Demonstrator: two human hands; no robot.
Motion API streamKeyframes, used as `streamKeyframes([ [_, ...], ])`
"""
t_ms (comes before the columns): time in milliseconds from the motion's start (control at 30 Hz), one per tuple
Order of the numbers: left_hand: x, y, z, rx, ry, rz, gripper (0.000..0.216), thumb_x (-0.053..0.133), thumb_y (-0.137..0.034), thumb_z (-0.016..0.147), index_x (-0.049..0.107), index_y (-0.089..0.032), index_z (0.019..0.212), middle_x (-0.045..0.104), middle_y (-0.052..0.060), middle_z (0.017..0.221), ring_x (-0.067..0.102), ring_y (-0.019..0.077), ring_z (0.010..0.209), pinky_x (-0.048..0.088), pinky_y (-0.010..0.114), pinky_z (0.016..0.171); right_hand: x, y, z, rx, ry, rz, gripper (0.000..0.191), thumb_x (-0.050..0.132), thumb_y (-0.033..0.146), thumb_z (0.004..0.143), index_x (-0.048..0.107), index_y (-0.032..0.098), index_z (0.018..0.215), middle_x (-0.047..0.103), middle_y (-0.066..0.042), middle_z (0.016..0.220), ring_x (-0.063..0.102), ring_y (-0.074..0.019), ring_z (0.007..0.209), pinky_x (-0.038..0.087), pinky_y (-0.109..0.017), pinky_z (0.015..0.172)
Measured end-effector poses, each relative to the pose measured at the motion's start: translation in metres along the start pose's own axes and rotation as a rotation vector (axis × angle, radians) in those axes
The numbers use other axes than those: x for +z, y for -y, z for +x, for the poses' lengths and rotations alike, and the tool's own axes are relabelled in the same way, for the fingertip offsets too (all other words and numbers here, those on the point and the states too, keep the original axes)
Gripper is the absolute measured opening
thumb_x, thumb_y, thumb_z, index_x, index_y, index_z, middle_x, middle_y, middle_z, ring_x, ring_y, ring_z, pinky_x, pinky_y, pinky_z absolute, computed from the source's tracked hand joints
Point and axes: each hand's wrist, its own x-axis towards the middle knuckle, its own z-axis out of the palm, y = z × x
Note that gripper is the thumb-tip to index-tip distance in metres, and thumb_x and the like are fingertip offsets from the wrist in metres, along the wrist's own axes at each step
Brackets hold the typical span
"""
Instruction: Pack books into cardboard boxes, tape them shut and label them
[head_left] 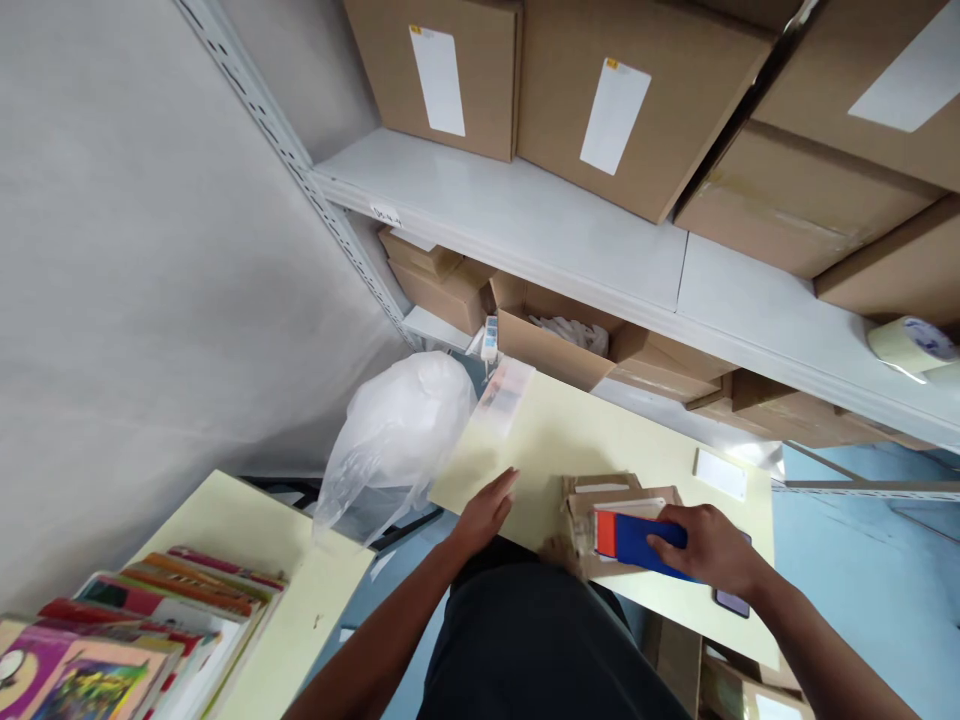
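My right hand (709, 545) is closed around a flat blue object with an orange-red end (651, 541), whose kind I cannot make out. It is over a small brown cardboard package (626, 497); whether they touch is unclear. My left hand (487, 508) is at the near edge of the pale yellow table (559, 425), fingers stretched out and holding nothing. Right of the package, a phone (731, 602) lies partly hidden by my right wrist. A white card (721, 474) rests near the table's right edge.
Cardboard boxes (600, 90) fill the metal shelf (517, 200) ahead, and an opened box (559, 345) sits below. A roll of tape (911, 345) is on the shelf at right. A white plastic bag (409, 410) bulges left of the table. Books (150, 620) cover the lower-left table.
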Motion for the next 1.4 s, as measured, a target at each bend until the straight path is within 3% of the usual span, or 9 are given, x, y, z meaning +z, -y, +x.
streamKeyframes([
  [100, 0.001, 0.005, -0.009, -0.062, -0.055, -0.088, 0.057, 0.030, -0.047, 0.104, 0.040, -0.024, 0.155, 0.049, 0.008, 0.156, 0.044, 0.0230, 0.145, 0.035, 0.045, 0.122, -0.001, -0.012, -0.001, 0.037, -0.056, 0.116, 0.037, 0.055, 0.054, 0.083, 0.070, 0.021, 0.079, 0.071, -0.004, 0.071, 0.065, -0.0201, 0.065, 0.047, -0.029, 0.060],
  [200, 0.009, -0.013, -0.009, -0.021, -0.006, -0.131, 0.063, 0.035, -0.054, 0.102, 0.034, -0.023, 0.157, 0.044, 0.011, 0.159, 0.042, 0.0262, 0.146, 0.034, 0.048, 0.122, -0.001, -0.013, 0.002, 0.017, -0.086, 0.234, 0.039, 0.055, 0.055, 0.084, 0.069, 0.020, 0.079, 0.069, -0.003, 0.069, 0.062, -0.0181, 0.063, 0.046, -0.028, 0.057],
  [400, 0.040, -0.066, 0.006, 0.206, 0.177, -0.002, 0.128, 0.072, -0.078, 0.069, 0.008, -0.022, 0.164, 0.011, 0.016, 0.170, 0.016, 0.0398, 0.155, 0.023, 0.056, 0.125, -0.008, -0.026, -0.004, -0.023, -0.055, 0.230, 0.034, 0.058, 0.051, 0.086, 0.070, 0.020, 0.081, 0.068, -0.002, 0.072, 0.060, -0.0170, 0.064, 0.045, -0.028, 0.059],
  [533, 0.061, -0.084, 0.020, 0.275, 0.310, 0.127, 0.149, 0.082, -0.077, 0.055, -0.001, -0.017, 0.164, -0.001, 0.022, 0.170, 0.004, 0.0424, 0.156, 0.017, 0.059, 0.126, -0.009, -0.044, -0.011, -0.019, -0.029, 0.241, 0.034, 0.058, 0.051, 0.087, 0.071, 0.020, 0.085, 0.070, -0.002, 0.073, 0.060, -0.0171, 0.064, 0.046, -0.028, 0.059],
  [700, 0.061, -0.090, 0.033, 0.300, 0.301, 0.159, 0.139, 0.087, -0.055, 0.063, -0.002, -0.022, 0.164, 0.014, 0.017, 0.169, 0.014, 0.0365, 0.156, 0.025, 0.050, 0.126, -0.009, -0.050, -0.016, -0.045, -0.022, 0.244, 0.033, 0.059, 0.051, 0.087, 0.071, 0.020, 0.086, 0.069, -0.002, 0.073, 0.060, -0.0170, 0.064, 0.047, -0.028, 0.060],
  [967, 0.015, -0.058, 0.046, 0.406, 0.299, 0.200, 0.122, 0.086, -0.051, 0.064, 0.018, -0.028, 0.162, 0.028, 0.010, 0.165, 0.031, 0.0355, 0.150, 0.034, 0.044, 0.122, 0.010, -0.030, -0.017, -0.048, -0.002, 0.208, 0.036, 0.055, 0.053, 0.092, 0.071, 0.022, 0.090, 0.072, -0.002, 0.076, 0.063, -0.0178, 0.066, 0.046, -0.028, 0.061],
  [1167, 0.000, -0.024, 0.038, 0.425, 0.307, 0.269, 0.119, 0.082, -0.060, 0.068, 0.018, -0.028, 0.163, 0.020, 0.013, 0.169, 0.026, 0.0398, 0.152, 0.032, 0.049, 0.121, 0.045, -0.013, -0.006, -0.092, -0.046, 0.144, 0.038, 0.051, 0.055, 0.094, 0.069, 0.022, 0.092, 0.074, -0.004, 0.080, 0.067, -0.0189, 0.070, 0.046, -0.028, 0.065],
  [1267, 0.005, -0.027, 0.033, 0.365, 0.296, 0.289, 0.125, 0.079, -0.072, 0.066, 0.017, -0.024, 0.163, 0.014, 0.016, 0.170, 0.023, 0.0409, 0.153, 0.031, 0.051, 0.122, 0.048, -0.012, -0.001, -0.080, -0.078, 0.144, 0.039, 0.050, 0.056, 0.094, 0.070, 0.022, 0.093, 0.074, -0.004, 0.081, 0.069, -0.0200, 0.072, 0.046, -0.029, 0.066],
  [1400, 0.016, -0.044, 0.036, 0.352, 0.202, 0.279, 0.126, 0.074, -0.081, 0.062, 0.026, -0.019, 0.160, 0.020, 0.020, 0.168, 0.025, 0.0408, 0.152, 0.023, 0.054, 0.125, 0.046, -0.014, 0.002, -0.080, -0.094, 0.191, 0.038, 0.051, 0.055, 0.093, 0.071, 0.022, 0.092, 0.074, -0.004, 0.079, 0.069, -0.0196, 0.070, 0.047, -0.029, 0.066],
])
